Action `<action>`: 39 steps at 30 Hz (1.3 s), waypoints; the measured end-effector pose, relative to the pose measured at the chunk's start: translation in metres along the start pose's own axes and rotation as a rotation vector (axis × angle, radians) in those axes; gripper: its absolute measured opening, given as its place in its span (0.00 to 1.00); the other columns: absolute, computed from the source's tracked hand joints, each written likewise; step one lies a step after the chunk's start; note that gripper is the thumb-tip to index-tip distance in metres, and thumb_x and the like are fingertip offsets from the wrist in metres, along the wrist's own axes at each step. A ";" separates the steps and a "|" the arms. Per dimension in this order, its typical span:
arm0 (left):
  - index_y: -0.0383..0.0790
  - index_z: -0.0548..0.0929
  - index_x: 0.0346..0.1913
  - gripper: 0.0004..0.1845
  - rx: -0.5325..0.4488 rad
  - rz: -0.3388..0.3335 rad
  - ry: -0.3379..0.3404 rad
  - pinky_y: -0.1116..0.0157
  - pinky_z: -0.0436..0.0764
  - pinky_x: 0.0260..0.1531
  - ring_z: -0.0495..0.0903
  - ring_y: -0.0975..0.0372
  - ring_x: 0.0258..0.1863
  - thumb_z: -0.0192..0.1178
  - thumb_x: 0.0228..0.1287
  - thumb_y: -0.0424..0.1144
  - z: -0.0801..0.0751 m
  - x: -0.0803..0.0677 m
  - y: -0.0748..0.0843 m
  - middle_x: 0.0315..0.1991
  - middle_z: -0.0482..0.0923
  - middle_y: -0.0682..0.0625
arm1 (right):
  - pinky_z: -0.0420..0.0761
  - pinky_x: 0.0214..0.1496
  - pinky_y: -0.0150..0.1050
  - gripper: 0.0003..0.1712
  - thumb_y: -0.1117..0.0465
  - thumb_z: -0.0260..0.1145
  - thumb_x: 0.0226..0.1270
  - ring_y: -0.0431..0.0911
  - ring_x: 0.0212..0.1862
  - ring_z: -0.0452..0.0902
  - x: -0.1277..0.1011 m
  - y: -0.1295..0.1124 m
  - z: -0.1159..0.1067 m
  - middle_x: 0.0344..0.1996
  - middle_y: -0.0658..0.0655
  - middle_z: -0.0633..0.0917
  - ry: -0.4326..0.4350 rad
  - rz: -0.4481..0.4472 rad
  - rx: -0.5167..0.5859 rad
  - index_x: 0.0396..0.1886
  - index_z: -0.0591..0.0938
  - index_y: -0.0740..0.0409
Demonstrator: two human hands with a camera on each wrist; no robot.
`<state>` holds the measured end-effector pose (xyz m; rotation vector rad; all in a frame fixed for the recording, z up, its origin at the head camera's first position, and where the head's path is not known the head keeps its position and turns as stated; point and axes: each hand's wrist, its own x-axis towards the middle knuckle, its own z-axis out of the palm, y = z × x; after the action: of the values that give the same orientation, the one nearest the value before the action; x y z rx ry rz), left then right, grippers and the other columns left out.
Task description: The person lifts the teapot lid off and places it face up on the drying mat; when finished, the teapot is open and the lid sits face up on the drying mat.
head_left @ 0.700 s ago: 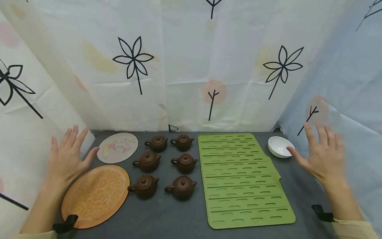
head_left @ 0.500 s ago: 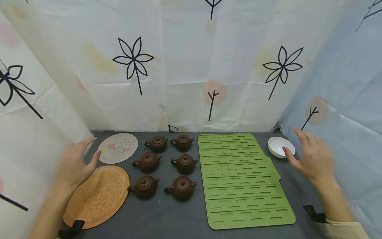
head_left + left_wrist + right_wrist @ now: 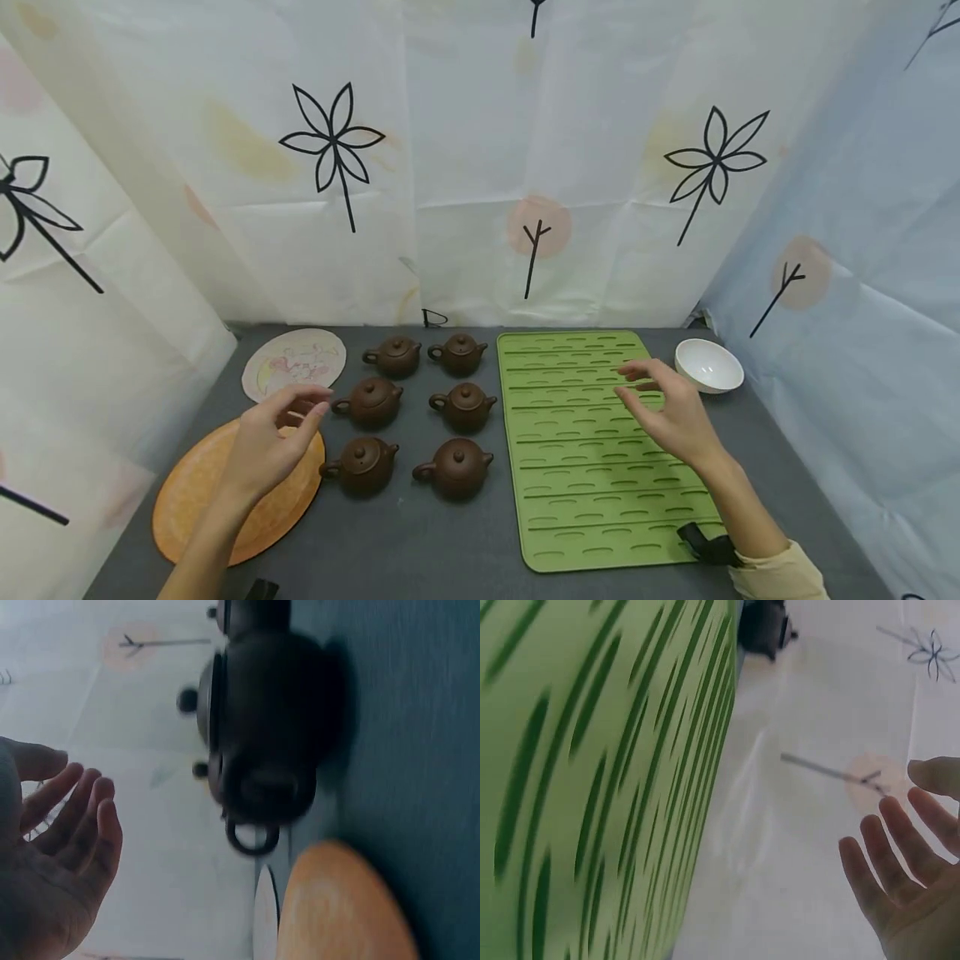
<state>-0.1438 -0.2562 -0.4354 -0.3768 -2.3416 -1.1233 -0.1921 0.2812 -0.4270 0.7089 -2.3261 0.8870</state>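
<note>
Both my hands have come in from the sides and dropped lower since a moment ago. My left hand [image 3: 268,446] now hangs over the far edge of the orange mat [image 3: 201,498], fingers loosely bent, its grip apart and holding nothing — nearest it are the front-left teapot [image 3: 362,465] and the middle-left teapot [image 3: 371,400], both untouched on the grey table [image 3: 420,550]. My right hand [image 3: 673,412] hovers over the green ridged mat [image 3: 600,492], fingers slack and spread, grip apart and empty too. Six brown teapots stand in two rows between the mats. A white bowl [image 3: 708,365] sits just beyond the green mat's far right corner — a round picture mat [image 3: 294,362] lies behind the orange one.
</note>
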 end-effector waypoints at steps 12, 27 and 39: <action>0.48 0.90 0.46 0.07 -0.198 -0.192 -0.279 0.70 0.71 0.12 0.81 0.65 0.12 0.73 0.71 0.33 0.060 -0.030 0.039 0.24 0.88 0.49 | 0.92 0.50 0.44 0.12 0.66 0.69 0.79 0.42 0.51 0.89 0.014 -0.053 0.061 0.51 0.63 0.90 -0.369 0.189 0.482 0.57 0.86 0.62; 0.34 0.90 0.53 0.10 -0.375 -0.516 -0.327 0.64 0.89 0.21 0.88 0.62 0.15 0.70 0.73 0.32 0.102 -0.048 0.046 0.30 0.90 0.38 | 0.89 0.49 0.40 0.13 0.63 0.73 0.76 0.41 0.44 0.86 0.028 -0.090 0.135 0.47 0.65 0.90 -0.583 0.084 0.674 0.55 0.88 0.64; 0.35 0.91 0.50 0.07 -0.373 -0.572 -0.311 0.64 0.89 0.22 0.90 0.59 0.18 0.69 0.73 0.29 0.106 -0.050 0.050 0.44 0.91 0.35 | 0.83 0.41 0.32 0.10 0.61 0.77 0.72 0.37 0.38 0.78 0.019 -0.087 0.159 0.45 0.61 0.88 -0.626 0.089 0.665 0.50 0.93 0.57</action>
<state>-0.1138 -0.1436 -0.4867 0.0079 -2.5852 -1.9022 -0.1982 0.1065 -0.4782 1.3111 -2.5904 1.7157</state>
